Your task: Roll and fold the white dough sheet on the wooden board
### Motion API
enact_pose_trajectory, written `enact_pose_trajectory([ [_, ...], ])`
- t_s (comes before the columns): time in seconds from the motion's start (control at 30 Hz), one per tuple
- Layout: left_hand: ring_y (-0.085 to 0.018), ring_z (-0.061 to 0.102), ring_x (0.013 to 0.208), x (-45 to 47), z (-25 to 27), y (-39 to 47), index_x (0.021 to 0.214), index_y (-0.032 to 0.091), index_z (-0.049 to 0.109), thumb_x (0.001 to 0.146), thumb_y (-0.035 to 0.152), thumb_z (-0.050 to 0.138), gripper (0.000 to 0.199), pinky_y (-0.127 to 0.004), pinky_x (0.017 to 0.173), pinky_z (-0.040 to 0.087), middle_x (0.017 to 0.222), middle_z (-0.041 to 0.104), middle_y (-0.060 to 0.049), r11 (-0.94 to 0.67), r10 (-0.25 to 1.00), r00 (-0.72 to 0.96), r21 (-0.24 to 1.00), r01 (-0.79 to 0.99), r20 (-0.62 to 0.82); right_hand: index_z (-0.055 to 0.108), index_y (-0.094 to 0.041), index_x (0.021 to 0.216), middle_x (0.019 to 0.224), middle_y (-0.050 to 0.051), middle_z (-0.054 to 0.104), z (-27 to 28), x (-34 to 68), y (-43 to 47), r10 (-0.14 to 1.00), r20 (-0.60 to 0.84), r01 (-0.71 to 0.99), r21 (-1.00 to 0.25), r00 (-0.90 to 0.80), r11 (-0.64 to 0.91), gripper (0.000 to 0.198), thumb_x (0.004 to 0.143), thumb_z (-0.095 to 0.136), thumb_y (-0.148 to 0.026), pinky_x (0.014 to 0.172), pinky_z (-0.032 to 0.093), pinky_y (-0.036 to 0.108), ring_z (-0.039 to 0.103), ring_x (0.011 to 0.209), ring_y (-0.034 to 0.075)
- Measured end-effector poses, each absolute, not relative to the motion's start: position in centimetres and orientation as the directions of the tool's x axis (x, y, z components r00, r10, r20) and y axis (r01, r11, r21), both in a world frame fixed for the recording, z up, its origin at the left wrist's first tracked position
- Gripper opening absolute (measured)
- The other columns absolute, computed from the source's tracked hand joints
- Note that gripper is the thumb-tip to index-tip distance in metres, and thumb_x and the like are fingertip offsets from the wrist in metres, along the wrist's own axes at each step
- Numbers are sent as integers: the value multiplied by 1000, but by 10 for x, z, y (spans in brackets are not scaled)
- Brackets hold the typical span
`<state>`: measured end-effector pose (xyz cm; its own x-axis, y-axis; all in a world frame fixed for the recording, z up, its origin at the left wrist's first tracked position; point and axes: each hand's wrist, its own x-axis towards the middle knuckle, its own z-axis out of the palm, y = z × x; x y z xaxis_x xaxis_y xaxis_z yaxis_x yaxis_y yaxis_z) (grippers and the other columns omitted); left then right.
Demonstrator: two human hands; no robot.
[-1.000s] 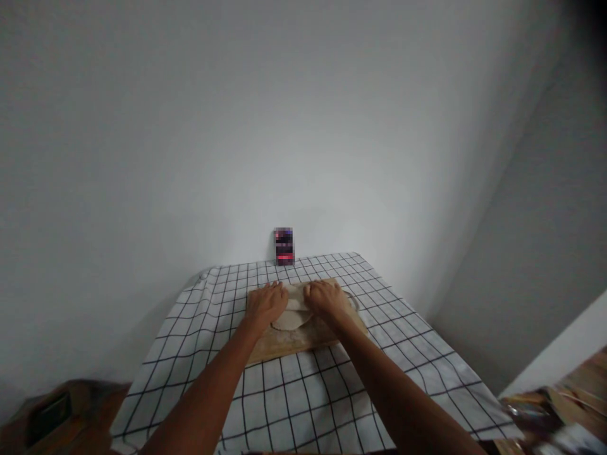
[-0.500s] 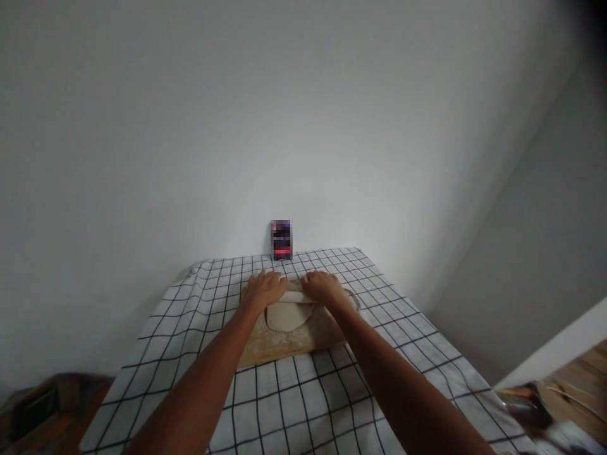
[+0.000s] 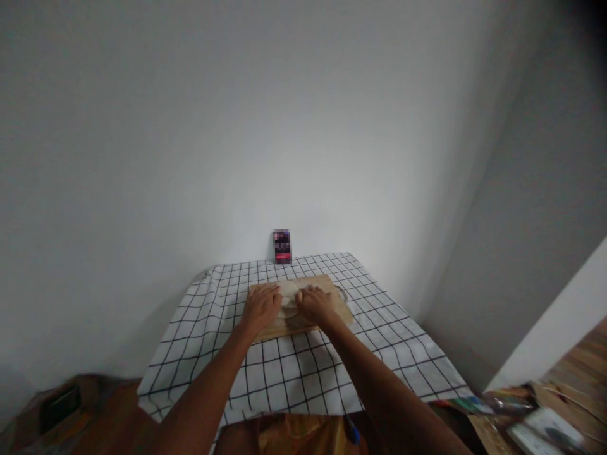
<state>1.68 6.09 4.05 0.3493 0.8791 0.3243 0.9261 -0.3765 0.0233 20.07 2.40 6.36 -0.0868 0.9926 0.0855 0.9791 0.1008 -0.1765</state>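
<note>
A flat, pale sheet of dough [image 3: 290,286] lies on a floured wooden board [image 3: 342,311]. Across it runs a light rolling pin [image 3: 288,303], of which only the stretch between my hands shows. My left hand [image 3: 262,304] is closed over the pin's left part, knuckles up. On the right part, my right hand [image 3: 315,303] is curled around it in the same way. Both hands hide the pin's ends and some of the dough.
A white cloth with black grid lines [image 3: 284,379] covers the table. A dark upright rectangle, blurred out [image 3: 283,246], leans on the wall at the back. Boxes [image 3: 61,404] stand at lower left; assorted items [image 3: 545,430] lie at lower right.
My hands and the rolling pin have come nearer to me over the dough, baring its far part. The camera view has shifted, and the table's near edge now shows.
</note>
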Motion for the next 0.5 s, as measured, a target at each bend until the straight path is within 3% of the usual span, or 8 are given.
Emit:
enact_pose_trajectory([
  [0.1,-24,53,149,10,35,44,146,22,65,105,26,35,51,-46,128,34,155,63,-5,-355,888,317,59,933,334,73,-20,124,133,17,69,57,197,10,990,129,969,-233,-53,82,47,111,31,-37,104,46,56,62,127,34],
  [0.27,-24,44,156,5,33,16,154,26,58,106,31,34,54,-47,133,27,163,54,-3,-342,882,308,34,939,355,69,-22,131,147,17,63,48,196,-9,977,203,959,-257,-65,117,49,113,29,-45,114,36,61,54,137,34],
  [0.5,-25,42,157,3,36,5,158,30,55,106,35,33,56,-49,133,28,166,49,-3,-319,901,302,3,948,311,61,-23,144,156,17,56,44,197,-15,976,203,951,-281,-73,130,50,113,31,-47,121,26,62,45,148,33],
])
